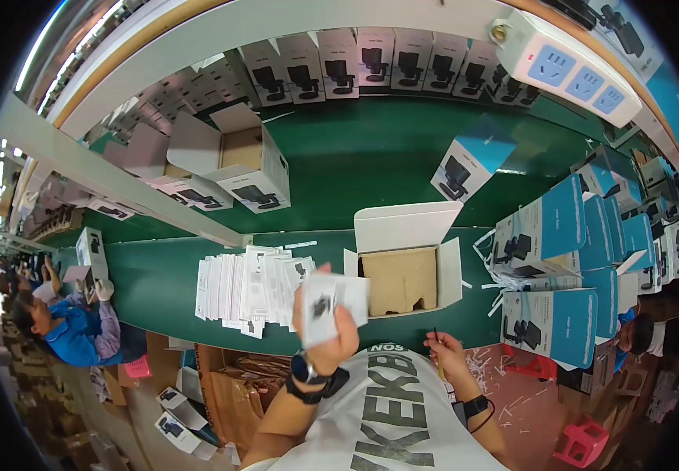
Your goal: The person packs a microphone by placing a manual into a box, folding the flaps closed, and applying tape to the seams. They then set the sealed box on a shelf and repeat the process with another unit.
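Note:
My left hand (339, 337) is closed on a white printed leaflet (347, 297), held up at the left side of an open white box (450, 271). Inside that box lies a brown cardboard insert (398, 275), and the lid flap stands raised at the back. Close to my body, at the table's front edge, my right hand (451, 357) pinches a thin, stick-like tool (438, 363) with a dark tip; its exact kind cannot be made out. Left of my left hand, a long row of overlapping white leaflets (233, 286) spreads over the green table.
Blue-and-white product boxes (551, 314) crowd the right side. Beyond the bench lies a green belt (339, 157) with more boxes, one blue-topped (473, 161). A power strip (575, 71) hangs upper right. A co-worker in blue (80, 334) works at the left.

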### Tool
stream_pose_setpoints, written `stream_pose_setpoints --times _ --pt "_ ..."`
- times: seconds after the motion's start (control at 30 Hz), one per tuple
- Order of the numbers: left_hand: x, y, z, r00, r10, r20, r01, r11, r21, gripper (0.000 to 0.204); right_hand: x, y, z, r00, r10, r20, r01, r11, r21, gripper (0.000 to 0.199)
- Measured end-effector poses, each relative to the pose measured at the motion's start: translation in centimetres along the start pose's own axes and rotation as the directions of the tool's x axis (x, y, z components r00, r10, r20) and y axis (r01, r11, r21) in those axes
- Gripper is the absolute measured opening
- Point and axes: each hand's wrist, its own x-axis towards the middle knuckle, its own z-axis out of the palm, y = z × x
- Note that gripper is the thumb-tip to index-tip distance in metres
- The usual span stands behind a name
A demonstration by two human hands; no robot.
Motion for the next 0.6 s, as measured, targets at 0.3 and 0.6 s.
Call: stream_pose_setpoints --times 0.3,0.6 --pt "2.5 -2.0 3.1 0.987 0.129 0.098 -0.117 0.987 -0.111 0.067 -1.3 -2.4 -0.8 0.997 -0.009 -0.071 0.011 1.0 0.029 0.022" --pt "-0.5 -1.6 1.3 0.944 -0.02 0.33 0.01 0.999 0.034 0.085 -1.2 -12.0 2.2 0.896 -0.443 -0.037 0.44 0.895 -0.079 0.028"
